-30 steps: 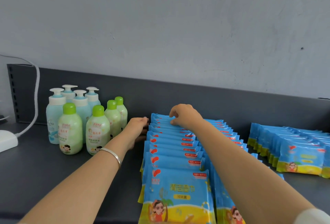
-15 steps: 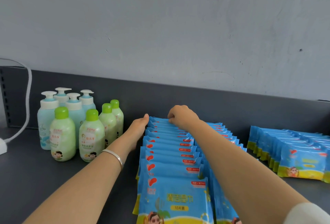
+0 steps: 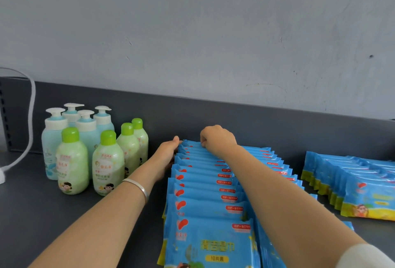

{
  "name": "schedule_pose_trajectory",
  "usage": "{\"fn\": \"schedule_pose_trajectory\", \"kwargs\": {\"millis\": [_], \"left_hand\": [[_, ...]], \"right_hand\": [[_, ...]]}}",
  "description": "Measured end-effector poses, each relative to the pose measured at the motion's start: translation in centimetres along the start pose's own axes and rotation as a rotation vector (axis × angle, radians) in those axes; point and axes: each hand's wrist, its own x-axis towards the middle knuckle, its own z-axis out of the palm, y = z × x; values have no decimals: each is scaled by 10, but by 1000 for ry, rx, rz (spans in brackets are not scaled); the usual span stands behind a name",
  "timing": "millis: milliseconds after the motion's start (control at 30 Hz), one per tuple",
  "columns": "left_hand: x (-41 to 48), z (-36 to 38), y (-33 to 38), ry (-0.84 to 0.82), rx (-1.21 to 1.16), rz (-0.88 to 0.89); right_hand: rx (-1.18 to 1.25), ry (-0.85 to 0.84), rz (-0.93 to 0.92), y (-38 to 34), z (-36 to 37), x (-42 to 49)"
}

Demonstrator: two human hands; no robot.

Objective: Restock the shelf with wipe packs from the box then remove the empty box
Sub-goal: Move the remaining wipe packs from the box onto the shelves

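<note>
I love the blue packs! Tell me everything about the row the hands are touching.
The row of packs stands on the grey shelf, running front to back. The packs look like shiny blue plastic, with a red shape, red label and yellow cartoon picture, overlapping one behind another. The left hand presses flat against the left side near the back; the right hand curls its fingers over the rearmost top edges. Close on its right lies a second row.

A scuffed, pale blue-grey painted wall (image 3: 192, 32) is rising behind the right hand (image 3: 218, 139). A dark grey metal shelf (image 3: 32, 214) is stretching beneath it, its low back panel (image 3: 277, 122) running just beyond the hand. Soft, even light is falling.
</note>
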Motion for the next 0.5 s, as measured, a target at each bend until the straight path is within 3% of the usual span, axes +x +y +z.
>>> {"fn": "schedule_pose_trajectory", "kwargs": {"millis": [500], "left_hand": [[-50, -16, 8, 100, 268, 295]], "right_hand": [[151, -14, -56, -16, -25, -45]]}}
